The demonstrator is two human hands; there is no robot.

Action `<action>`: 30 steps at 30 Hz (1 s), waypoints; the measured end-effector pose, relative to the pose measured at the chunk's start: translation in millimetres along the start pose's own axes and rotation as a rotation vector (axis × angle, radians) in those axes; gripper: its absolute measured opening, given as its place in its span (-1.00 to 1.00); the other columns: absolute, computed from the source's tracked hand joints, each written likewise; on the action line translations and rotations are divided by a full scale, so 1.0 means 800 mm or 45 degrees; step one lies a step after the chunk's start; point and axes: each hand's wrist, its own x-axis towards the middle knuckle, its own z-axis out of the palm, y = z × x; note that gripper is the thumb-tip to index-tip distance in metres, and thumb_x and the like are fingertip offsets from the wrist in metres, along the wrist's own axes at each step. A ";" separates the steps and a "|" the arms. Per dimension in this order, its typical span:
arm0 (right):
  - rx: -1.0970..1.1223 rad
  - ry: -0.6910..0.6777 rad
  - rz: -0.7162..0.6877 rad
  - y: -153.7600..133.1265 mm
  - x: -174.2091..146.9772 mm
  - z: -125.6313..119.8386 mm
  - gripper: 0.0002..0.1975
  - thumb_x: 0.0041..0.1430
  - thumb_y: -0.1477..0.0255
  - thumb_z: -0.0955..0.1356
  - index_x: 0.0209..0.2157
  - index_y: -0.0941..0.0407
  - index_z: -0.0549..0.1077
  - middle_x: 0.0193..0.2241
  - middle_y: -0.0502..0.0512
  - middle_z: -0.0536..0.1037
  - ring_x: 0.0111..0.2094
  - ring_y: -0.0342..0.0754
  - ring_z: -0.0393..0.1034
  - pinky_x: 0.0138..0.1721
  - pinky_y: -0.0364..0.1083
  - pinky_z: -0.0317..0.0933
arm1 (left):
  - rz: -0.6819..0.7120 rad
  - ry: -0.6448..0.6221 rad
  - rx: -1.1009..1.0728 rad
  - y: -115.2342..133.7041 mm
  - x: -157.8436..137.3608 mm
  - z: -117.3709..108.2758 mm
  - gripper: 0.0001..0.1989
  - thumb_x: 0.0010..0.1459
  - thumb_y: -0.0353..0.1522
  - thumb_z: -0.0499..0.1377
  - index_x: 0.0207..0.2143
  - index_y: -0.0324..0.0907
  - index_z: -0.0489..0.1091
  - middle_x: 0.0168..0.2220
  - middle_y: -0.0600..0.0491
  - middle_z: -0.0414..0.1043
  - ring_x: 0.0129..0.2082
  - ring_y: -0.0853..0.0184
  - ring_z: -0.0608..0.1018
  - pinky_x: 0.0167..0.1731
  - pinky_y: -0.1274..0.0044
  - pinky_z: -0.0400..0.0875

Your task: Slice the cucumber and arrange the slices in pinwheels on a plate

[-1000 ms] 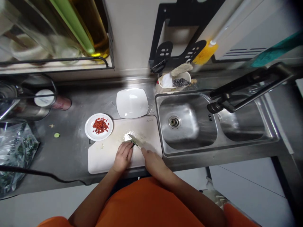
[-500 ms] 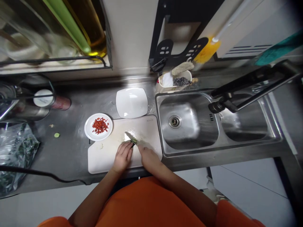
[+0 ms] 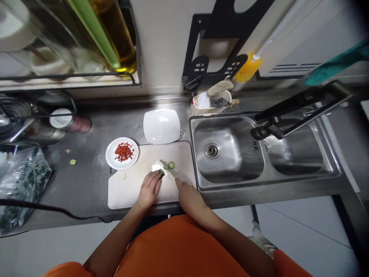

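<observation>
My left hand [image 3: 150,187] is closed over a short piece of cucumber [image 3: 162,173], pressing it onto the white cutting board [image 3: 131,192]. In my right hand [image 3: 188,194] is the handle of a knife [image 3: 170,175]; its blade, partly lost in glare and blur, lies just right of the cucumber piece. Round cucumber slices [image 3: 171,165] rest on the board beside the blade. A small pale scrap [image 3: 124,176] lies on the board's left part. The white plate of red goji berries [image 3: 124,152] overlaps the board's upper left corner.
Behind the board sits a white square plate [image 3: 161,126]. A double sink [image 3: 230,150] with a black faucet [image 3: 261,132] adjoins on the right. To the left are a cucumber end [image 3: 73,162], a plastic bag of greens [image 3: 24,184] and a lidded jar [image 3: 70,121]. A black cable [image 3: 57,211] crosses the counter's front.
My right hand and the knife have moved a little to the right, away from my left hand. Cucumber slices now show on the board to the right of the blade.
</observation>
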 end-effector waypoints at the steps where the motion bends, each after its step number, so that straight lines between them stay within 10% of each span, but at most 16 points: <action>1: -0.011 -0.004 -0.011 -0.001 -0.004 0.002 -0.53 0.14 0.69 0.09 0.06 0.11 0.21 -0.29 0.17 0.48 -0.29 -0.01 0.43 -0.35 -0.14 0.18 | -0.004 -0.003 0.003 0.001 0.000 -0.001 -0.72 0.22 -0.41 0.03 -0.01 -0.17 0.33 -0.08 -0.09 0.44 -0.04 0.24 0.46 0.01 0.30 0.37; 30: -0.043 -0.082 -0.040 -0.008 -0.024 0.006 -0.53 0.03 0.70 0.24 -0.01 0.12 0.18 -0.28 0.15 0.47 -0.26 0.00 0.44 -0.35 -0.16 0.21 | 0.005 -0.009 0.020 -0.003 -0.002 0.001 -0.74 0.21 -0.42 0.04 -0.04 -0.19 0.34 -0.09 -0.10 0.44 -0.04 0.23 0.46 0.01 0.29 0.36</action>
